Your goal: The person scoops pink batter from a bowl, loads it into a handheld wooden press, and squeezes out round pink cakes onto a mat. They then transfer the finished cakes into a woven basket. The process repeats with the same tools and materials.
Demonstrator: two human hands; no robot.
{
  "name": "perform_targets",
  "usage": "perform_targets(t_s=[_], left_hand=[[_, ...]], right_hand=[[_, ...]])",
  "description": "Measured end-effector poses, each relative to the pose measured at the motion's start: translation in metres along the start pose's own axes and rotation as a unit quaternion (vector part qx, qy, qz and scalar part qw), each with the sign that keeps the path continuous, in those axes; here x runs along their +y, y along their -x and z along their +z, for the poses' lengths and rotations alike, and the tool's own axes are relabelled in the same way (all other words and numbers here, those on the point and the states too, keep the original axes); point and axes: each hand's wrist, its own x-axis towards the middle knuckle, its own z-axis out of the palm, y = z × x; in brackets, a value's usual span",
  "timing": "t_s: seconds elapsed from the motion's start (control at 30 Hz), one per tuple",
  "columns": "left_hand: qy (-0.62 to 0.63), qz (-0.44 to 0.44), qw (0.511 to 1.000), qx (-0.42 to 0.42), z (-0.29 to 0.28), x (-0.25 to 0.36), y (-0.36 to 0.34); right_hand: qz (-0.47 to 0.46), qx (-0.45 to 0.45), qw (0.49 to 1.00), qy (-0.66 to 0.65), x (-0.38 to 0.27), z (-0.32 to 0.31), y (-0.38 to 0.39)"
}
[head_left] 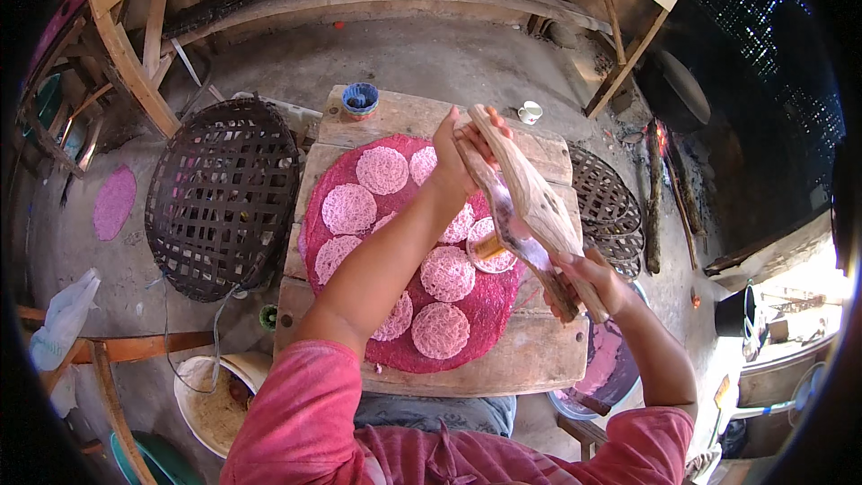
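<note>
Press [530, 189] slants over the mat [494, 316], right of centre — left hand [452, 154] and right hand [603, 280] wrap fingers round its far and near ends. Uneven squeezing could tip it, smearing the disc [505, 262] below.

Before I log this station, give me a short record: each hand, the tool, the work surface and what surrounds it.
left hand: closed around the pale two-bar wooden press, far end
right hand: closed around its near end
round crimson mat: bears pink lacy discs
below press: short yellow cylinder over one disc
support: brown wooden plank table
table's far left corner: blue fluted cup
floor, left: dark oval woven basket
</note>
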Motion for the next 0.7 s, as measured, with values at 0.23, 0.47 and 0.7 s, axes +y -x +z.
perform_targets(t_s=[0.23,0.47,0.7], left_hand=[[0.036,0.023,0.999,0.004,0.002,-0.012,-0.012],[0.006,0.006,1.0,0.03,0.024,0.005,0.001],[-0.402,0.115,0.908,0.012,0.111,0.094,0.03]], right_hand=[[-0.008,0.053,0.996,0.068,-0.014,-0.003,0.007],[-0.023,0.064,0.998,0.001,0.004,0.013,0.007],[-0.21,0.209,0.953,0.067,0.014,-0.015,0.006]])
